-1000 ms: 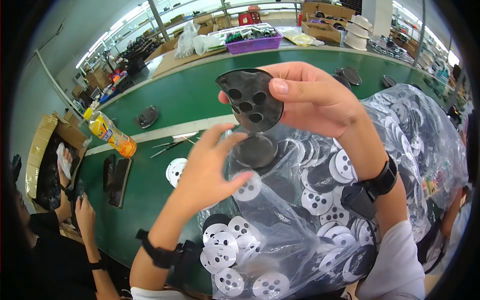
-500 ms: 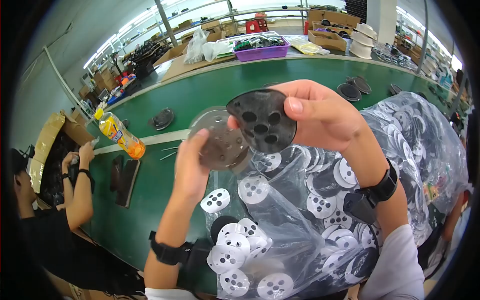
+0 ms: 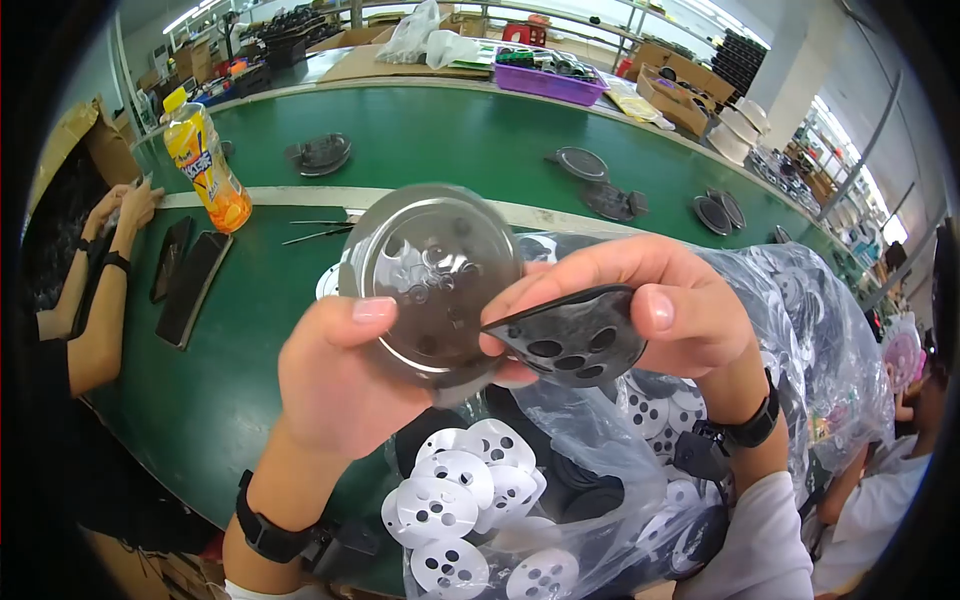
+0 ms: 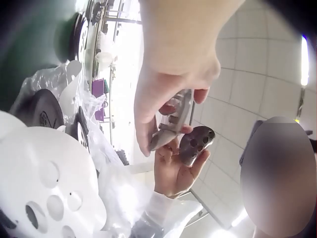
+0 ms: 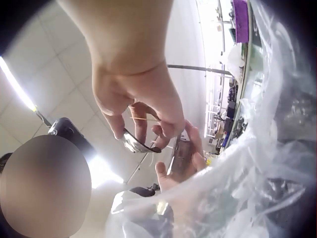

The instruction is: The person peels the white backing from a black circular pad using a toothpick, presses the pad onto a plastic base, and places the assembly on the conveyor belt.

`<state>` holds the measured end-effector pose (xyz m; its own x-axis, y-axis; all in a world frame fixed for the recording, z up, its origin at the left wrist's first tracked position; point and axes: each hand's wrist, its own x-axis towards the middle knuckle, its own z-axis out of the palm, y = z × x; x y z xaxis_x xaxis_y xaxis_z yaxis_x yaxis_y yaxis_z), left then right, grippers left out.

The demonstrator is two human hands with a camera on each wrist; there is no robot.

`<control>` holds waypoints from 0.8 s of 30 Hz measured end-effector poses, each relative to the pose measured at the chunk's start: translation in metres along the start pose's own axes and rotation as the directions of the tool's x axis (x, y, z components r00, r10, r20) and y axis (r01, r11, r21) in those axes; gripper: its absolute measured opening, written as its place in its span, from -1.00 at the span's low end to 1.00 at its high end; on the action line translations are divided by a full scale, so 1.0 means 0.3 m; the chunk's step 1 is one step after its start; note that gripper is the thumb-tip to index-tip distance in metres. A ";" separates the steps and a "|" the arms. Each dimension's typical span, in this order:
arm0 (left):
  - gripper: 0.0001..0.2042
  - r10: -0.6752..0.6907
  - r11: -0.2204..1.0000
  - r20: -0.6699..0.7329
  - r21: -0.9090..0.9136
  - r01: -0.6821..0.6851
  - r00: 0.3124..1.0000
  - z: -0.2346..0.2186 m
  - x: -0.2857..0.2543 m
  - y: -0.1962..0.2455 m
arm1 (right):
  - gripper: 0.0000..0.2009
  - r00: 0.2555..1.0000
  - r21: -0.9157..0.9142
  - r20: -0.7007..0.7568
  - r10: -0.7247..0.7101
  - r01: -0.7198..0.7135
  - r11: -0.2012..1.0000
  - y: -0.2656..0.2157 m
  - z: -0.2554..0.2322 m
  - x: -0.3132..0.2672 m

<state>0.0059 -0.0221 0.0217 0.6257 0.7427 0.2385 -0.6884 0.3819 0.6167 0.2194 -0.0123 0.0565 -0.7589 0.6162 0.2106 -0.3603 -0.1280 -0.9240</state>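
Observation:
My left hand (image 3: 340,380) grips a round translucent grey plastic piece (image 3: 425,285) with raised bumps, the thumb on its near face. Close at its right, my right hand (image 3: 660,300) pinches a dark disc (image 3: 580,345) with several holes, bent into a curve between thumb and fingers. In the left wrist view the clear piece (image 4: 171,121) is edge-on in the left hand, and the dark disc (image 4: 197,144) shows beyond it. A thin stick (image 5: 143,119) appears by the right hand's fingers in the right wrist view.
White discs with holes (image 3: 435,508) lie below the hands beside a clear plastic bag (image 3: 600,440). An orange drink bottle (image 3: 205,165), dark strips (image 3: 192,290) and tweezers (image 3: 320,230) are at the left. Dark round parts (image 3: 320,155) rest across the green table (image 3: 440,130). Another person's arms (image 3: 95,300) reach in.
My left hand has picked up the clear round piece and raised it in front of the dark disc. My right hand has lowered and tilted the disc. The head view has shifted.

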 end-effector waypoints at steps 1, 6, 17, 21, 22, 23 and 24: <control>-0.40 0.018 0.984 -0.053 0.177 -0.009 0.998 0.007 0.000 -0.005 | -0.55 0.999 0.071 0.044 0.008 -0.011 0.997 0.012 -0.015 -0.003; -0.36 0.237 0.875 -0.222 0.472 -0.109 0.946 0.031 0.017 -0.021 | -0.50 0.999 0.009 0.008 0.048 -0.048 0.999 0.015 0.032 0.000; -0.17 -0.098 0.946 -0.189 0.287 0.151 0.977 0.054 -0.012 -0.021 | -0.52 0.950 -0.903 0.013 -0.311 0.145 0.405 -0.022 0.074 0.004; -0.14 -0.158 0.945 -0.216 0.251 0.211 0.964 0.057 -0.023 -0.026 | -0.54 0.951 -0.911 0.043 -0.306 0.163 0.378 0.000 0.069 0.010; -0.13 -0.178 0.937 -0.207 0.264 0.230 0.962 0.053 -0.023 -0.025 | -0.54 0.953 -0.910 0.043 -0.300 0.162 0.382 -0.004 0.079 0.009; -0.12 -0.199 0.929 -0.202 0.271 0.250 0.959 0.050 -0.028 -0.030 | -0.55 0.966 -0.920 -0.009 -0.260 0.094 0.381 -0.012 0.096 0.007; -0.12 -0.201 0.931 -0.207 0.265 0.252 0.958 0.052 -0.031 -0.032 | -0.57 0.973 -0.927 -0.063 -0.224 0.026 0.375 -0.015 0.104 0.007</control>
<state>0.0124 -0.0411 0.0252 0.6614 0.7484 -0.0503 -0.3859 0.3971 0.8327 0.2026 -0.0347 0.0711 -0.6232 0.6770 0.3916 0.3478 0.6883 -0.6366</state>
